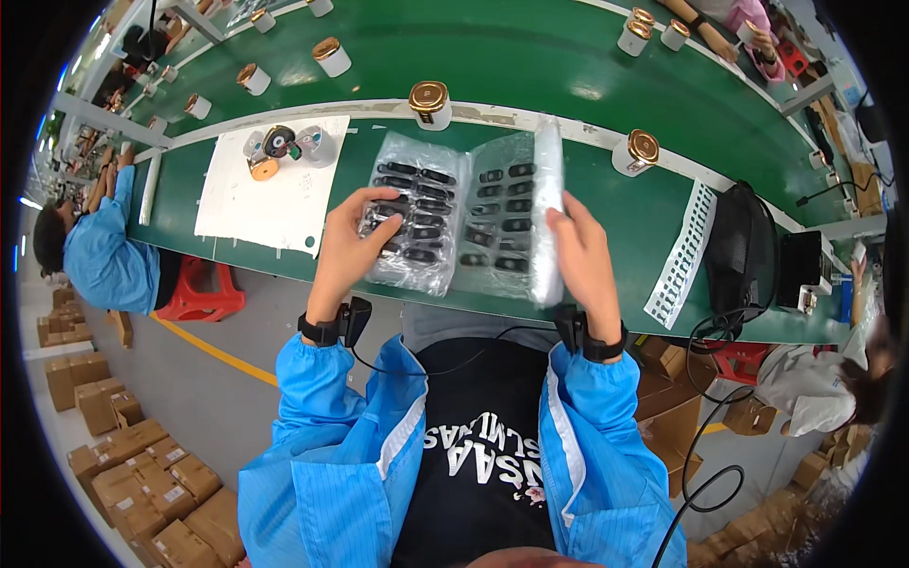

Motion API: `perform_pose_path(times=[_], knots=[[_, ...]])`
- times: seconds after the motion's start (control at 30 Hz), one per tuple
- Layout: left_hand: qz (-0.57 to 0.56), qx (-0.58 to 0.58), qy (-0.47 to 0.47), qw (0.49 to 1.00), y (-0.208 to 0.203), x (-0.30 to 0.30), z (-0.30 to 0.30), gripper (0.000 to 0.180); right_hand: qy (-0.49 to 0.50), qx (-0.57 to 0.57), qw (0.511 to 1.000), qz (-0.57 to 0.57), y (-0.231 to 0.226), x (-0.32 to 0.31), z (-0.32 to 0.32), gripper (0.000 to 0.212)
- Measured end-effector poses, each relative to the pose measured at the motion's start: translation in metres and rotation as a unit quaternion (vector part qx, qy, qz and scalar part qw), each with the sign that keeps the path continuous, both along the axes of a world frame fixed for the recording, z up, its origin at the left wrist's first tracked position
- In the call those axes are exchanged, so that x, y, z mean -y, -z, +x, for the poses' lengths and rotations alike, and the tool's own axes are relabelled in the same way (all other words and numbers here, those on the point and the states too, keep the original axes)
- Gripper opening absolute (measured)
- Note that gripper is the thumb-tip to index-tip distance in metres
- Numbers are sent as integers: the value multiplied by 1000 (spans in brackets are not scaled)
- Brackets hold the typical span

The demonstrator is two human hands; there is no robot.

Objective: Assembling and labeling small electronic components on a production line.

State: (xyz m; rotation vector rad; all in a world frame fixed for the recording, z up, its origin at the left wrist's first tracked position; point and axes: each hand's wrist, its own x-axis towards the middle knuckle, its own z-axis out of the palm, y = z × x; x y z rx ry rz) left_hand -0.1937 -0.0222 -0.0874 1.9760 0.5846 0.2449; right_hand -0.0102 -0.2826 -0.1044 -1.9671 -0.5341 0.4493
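My left hand (352, 248) holds a clear plastic bag (413, 213) filled with rows of small black parts, fingers curled over its left side. My right hand (581, 257) grips the edge of a clear blister tray (544, 189) that stands tilted up on its side. Between the hands another clear tray (499, 216) with several small black parts lies flat on the green workbench (625, 218). Both wrists wear black bands with cables.
A white sheet (270, 194) with a few small round parts (279, 147) lies to the left. White cylinders with gold caps (430, 102) ride the green conveyor behind. A black device (743, 246) and a white perforated strip (684, 251) sit at right. Other workers sit at both sides; cardboard boxes (142, 464) cover the floor.
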Motion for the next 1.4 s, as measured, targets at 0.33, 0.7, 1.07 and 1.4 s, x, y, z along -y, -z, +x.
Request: perform_pose_path(times=[0.33,0.7,1.07,1.4], knots=[[-179,84,-47,979,52,-3,-5,38,82,-458,733,497,57,-11,-26,49],[13,23,-37,999,44,7,3,50,36,-6,999,1,39,21,-5,46],[219,-107,-13,970,5,-23,25,49,16,243,967,-70,-1,-7,26,27],[-16,78,155,985,37,-115,136,73,-115,290,942,-125,-2,-22,46,21]])
